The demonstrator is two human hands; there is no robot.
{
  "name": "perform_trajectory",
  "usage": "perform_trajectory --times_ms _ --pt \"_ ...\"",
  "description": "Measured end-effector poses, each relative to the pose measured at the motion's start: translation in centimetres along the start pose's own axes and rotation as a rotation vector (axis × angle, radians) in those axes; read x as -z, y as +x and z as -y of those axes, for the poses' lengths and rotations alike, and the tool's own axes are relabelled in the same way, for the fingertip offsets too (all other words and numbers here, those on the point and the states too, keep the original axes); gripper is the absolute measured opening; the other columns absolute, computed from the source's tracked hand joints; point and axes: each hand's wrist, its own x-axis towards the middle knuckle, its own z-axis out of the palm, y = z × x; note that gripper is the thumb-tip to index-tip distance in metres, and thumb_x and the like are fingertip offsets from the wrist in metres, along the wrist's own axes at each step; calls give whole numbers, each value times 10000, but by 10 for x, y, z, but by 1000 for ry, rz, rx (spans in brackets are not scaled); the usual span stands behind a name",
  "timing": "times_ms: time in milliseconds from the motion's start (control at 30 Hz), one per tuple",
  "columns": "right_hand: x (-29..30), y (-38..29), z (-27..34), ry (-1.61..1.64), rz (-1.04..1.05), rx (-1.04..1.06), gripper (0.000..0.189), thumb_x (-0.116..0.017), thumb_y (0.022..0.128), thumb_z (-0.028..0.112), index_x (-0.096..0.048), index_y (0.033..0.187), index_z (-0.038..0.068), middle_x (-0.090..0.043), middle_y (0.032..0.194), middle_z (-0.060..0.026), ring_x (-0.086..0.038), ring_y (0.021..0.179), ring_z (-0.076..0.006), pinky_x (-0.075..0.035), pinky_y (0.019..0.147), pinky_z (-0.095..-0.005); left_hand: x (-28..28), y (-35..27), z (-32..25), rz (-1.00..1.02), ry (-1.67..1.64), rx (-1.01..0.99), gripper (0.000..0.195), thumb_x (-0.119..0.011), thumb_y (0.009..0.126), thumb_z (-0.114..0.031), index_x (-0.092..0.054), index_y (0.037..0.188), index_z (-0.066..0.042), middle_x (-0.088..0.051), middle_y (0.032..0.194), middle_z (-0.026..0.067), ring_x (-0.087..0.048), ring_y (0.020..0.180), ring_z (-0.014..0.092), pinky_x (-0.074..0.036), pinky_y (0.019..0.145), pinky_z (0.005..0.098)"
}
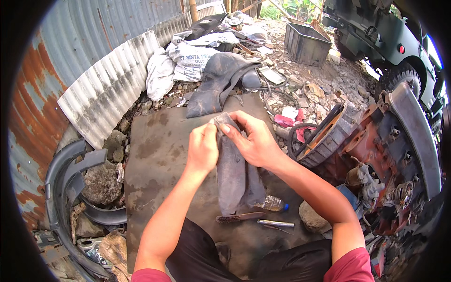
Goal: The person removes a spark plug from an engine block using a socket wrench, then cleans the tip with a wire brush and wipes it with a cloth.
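Observation:
A grey cloth point(230, 176) hangs in folds from my two hands, its top edge pinched between them. My left hand point(203, 146) grips the upper left corner with thumb and fingers. On the other side, my right hand point(254, 139) holds the same top edge, thumb laid over it. Below the cloth's lower end lies a wooden-handled brush point(239, 217) with dark bristles. Partly behind the cloth is a clear plastic bottle point(270, 203) with a blue cap. Nearer to me are a metal tube point(276, 223) and a thin rod point(278, 230), all on a stained brown sheet point(158, 151).
A black rubber piece point(222, 77) overlaps the sheet's far edge. Dark curved plastic trims point(53, 190) and rocks point(102, 183) lie left, beside corrugated metal point(109, 84). At right stand a reddish engine block point(373, 141) and a ribbed round housing point(324, 137). A grey bin point(306, 46) and a vehicle point(405, 46) stand farther off.

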Motion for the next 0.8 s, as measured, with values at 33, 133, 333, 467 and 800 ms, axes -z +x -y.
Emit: perform_trajectory --times_ms 33,133,333,467,800 --pt "2 -1 1 1 26 34 211 -644 972 184 -623 1022 -20 -674 865 -156 -629 730 -212 -485 643 -349 7 5 1 23 -15 53 434 -401 1063 -239 -648 870 61 -594 684 -14 -488 684 67 -420 611 313" --pt "7 -8 5 -52 20 -29 239 -635 976 187 -620 1077 -29 -682 941 -169 -656 819 -213 -503 697 -347 3 2 -2 122 -54 71 391 -396 1063 -221 -637 938 60 -606 733 -9 -502 701 78 -426 618 317" --pt "13 0 -18 137 -248 -111 274 -601 1018 252 -642 930 -4 -649 717 -35 -547 674 -65 -450 593 -272 -25 -9 -13 311 31 -25 343 -519 1033 -292 -571 1125 34 -628 904 102 -582 859 139 -478 791 313" --pt "27 12 -13 561 -410 -270 346 -534 1054 339 -628 903 42 -586 703 41 -500 657 -15 -431 570 -231 -37 -11 -17 214 130 -106 281 -587 980 -125 -564 1216 25 -596 1121 66 -534 1010 109 -459 878 293" --pt "14 -13 -6 84 -165 106 210 -675 972 204 -633 1022 5 -679 853 -48 -582 784 -61 -481 695 -255 -22 1 6 75 85 -212 149 -514 885 33 -622 986 31 -577 715 36 -480 725 55 -433 621 268"
